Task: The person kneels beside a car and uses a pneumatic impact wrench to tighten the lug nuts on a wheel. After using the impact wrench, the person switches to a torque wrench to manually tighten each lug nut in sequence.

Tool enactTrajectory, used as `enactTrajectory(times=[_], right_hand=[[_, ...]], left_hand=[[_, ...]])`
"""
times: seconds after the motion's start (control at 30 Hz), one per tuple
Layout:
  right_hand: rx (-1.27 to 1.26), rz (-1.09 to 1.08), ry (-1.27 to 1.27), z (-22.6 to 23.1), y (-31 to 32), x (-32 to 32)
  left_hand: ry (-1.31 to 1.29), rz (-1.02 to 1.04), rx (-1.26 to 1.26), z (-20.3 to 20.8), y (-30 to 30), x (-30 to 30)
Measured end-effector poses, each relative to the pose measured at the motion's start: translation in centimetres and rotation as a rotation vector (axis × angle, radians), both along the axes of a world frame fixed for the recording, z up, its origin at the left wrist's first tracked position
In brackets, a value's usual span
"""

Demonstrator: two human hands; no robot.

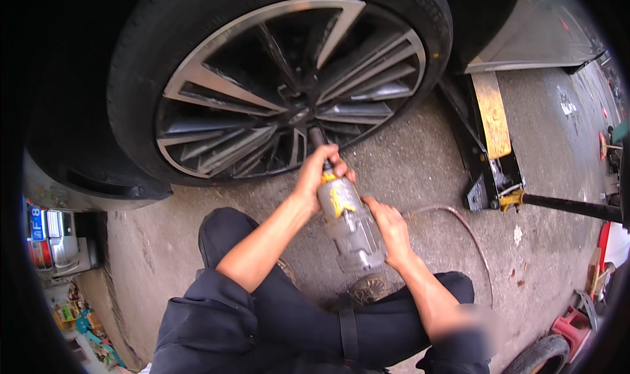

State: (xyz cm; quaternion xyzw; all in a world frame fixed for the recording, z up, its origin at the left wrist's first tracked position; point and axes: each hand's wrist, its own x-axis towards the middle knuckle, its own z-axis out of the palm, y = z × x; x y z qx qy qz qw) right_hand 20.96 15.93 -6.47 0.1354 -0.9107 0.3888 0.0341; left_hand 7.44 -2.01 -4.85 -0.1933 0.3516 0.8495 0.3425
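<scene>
The person's left hand (318,177) is closed around the front neck of a grey and yellow impact wrench (354,236), with the fingers curled over it. The right hand (389,226) lies along the right side of the tool's body, its fingers partly bent and pointing forward — its palm side is turned away, so I cannot tell how tightly it is closed or whether it is wrapped around a handle. The impact wrench sits between the two hands, above the concrete floor (420,177) and in front of the wheel (220,88); its rear end points back toward the person, and its front slants up toward the hub. A dark socket (317,136) at the tip reaches the wheel just below and to the right of the centre cap (300,116), though whether it is seated on a nut cannot be made out. The wheel has dark and bright-faced spokes and carries a black tyre (134,98). To its right, a floor jack (482,190) with a worn yellow top stands beside the car's silver bodywork (531,39), its dark handle (571,208) running off to the right. A thin hose (474,233) curves over the floor just beyond the right hand. The person's legs (289,308), in dark trousers, are bent below the tool. Near the lower right edge lie a loose tyre (541,357) and a red stool (569,331); another vehicle (65,239) shows at the far left.
</scene>
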Motion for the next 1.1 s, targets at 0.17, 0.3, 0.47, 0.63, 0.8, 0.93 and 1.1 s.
enactTrajectory(times=[0.17, 0.3, 0.47, 0.63, 0.8, 0.93, 1.1], right_hand=[[-0.024, -0.031, -0.003, 0.6, 0.3, -0.8], [-0.033, -0.044, -0.008, 0.2, 0.2, -1.3], [-0.029, -0.052, -0.006, 0.1, 0.1, -2.5], [-0.023, -0.043, -0.04, 0.0, 0.1, -3.8], [0.018, -0.056, -0.021, -1.4, 0.1, -4.0], [0.122, -0.081, 0.043, -2.7, -0.2, -4.0], [0.137, -0.107, 0.081, -3.2, -0.9, -4.3]], left_hand=[[0.011, 0.014, 0.066, -0.4, 1.1, -1.3], [0.011, 0.014, 0.062, -1.1, 0.8, -1.9], [-0.007, 0.032, 0.065, -1.3, 0.9, -3.3], [0.013, 0.052, 0.019, -1.1, 0.9, -4.0], [0.083, -0.017, -0.135, -1.5, 0.3, -4.2], [0.164, -0.033, -0.361, -1.0, 0.5, -4.2], [0.182, 0.002, -0.419, -0.5, 0.4, -4.6]])
